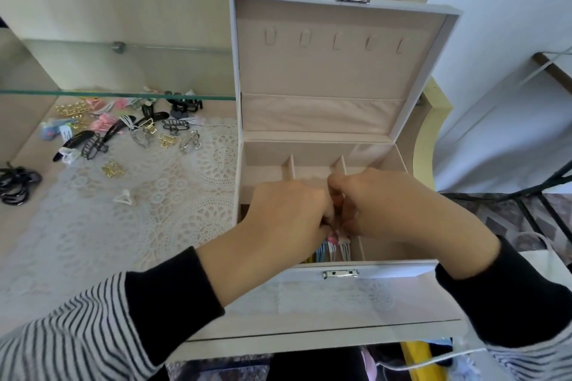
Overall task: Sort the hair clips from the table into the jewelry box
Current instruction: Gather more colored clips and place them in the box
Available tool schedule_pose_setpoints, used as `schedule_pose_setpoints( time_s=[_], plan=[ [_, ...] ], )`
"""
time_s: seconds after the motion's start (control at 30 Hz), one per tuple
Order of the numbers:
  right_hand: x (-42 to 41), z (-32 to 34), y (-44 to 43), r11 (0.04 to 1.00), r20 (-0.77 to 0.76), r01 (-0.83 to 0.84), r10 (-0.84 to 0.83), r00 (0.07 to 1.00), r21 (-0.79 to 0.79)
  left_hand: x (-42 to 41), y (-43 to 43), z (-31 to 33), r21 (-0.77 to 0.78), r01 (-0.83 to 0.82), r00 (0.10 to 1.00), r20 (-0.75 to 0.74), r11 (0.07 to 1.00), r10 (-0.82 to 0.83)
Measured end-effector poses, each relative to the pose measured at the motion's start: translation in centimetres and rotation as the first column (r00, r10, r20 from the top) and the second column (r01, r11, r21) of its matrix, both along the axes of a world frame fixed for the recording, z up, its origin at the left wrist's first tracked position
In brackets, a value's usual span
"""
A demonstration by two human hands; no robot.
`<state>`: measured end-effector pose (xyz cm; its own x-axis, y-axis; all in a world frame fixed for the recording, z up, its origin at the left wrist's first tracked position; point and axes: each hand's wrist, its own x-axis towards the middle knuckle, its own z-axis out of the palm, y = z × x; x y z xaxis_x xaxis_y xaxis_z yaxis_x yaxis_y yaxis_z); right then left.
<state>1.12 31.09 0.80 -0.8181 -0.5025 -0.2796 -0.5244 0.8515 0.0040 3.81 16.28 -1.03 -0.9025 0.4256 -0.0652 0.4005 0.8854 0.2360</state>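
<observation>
The white jewelry box (396, 281) stands open with its lid up and beige dividers inside. My left hand (288, 213) and my right hand (380, 204) are both inside the front middle compartment, fingertips together over small snap clips (335, 246) in pink, blue and white. The fingers pinch something small there, but the hands hide what each one grips. A pile of hair clips (123, 130), black, gold, silver and pink, lies on the lace mat at the left. A white claw clip (124, 197) lies alone closer to the box.
A lace mat (154, 219) covers the table. Black hair ties (17, 185) lie at the left edge. A glass shelf (117, 94) hangs over the clip pile. The table's front edge is just below the box.
</observation>
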Motion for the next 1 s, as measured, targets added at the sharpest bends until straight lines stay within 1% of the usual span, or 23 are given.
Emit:
schedule_pose_setpoints(
  time_s=[0.2,0.33,0.43,0.6,0.73,0.87,1.0],
  plan=[
    [0.6,0.3,-0.2,1.000,-0.013,0.000,0.000,1.000,0.019,0.1,0.0,0.3,-0.012,0.003,1.000,0.023,1.000,-0.003],
    [0.6,0.5,-0.2,0.999,0.022,0.044,-0.044,0.999,0.007,0.1,-0.3,0.3,0.007,0.017,1.000,0.017,1.000,-0.017],
    [0.6,0.9,0.1,0.995,0.063,0.095,-0.092,0.994,-0.037,0.0,-0.6,0.3,0.044,0.016,1.000,0.018,0.999,-0.017],
    [0.9,1.1,0.6,0.964,0.141,0.189,-0.164,0.976,-0.186,-0.1,-1.3,0.2,0.123,0.034,0.999,-0.023,0.992,-0.032],
    [0.9,1.2,0.7,0.913,0.166,0.240,-0.195,0.967,-0.329,0.2,-2.3,0.4,0.260,0.007,0.995,-0.095,0.966,0.018],
    [0.7,1.4,-0.6,0.848,0.123,0.244,-0.211,0.970,-0.471,0.3,-3.8,0.6,0.411,0.024,0.968,-0.237,0.911,0.081],
    [0.7,1.7,-3.2,0.795,-0.003,0.172,-0.213,0.977,-0.581,0.1,-6.3,0.5,0.540,0.025,0.912,-0.358,0.842,0.203]
  ],
)
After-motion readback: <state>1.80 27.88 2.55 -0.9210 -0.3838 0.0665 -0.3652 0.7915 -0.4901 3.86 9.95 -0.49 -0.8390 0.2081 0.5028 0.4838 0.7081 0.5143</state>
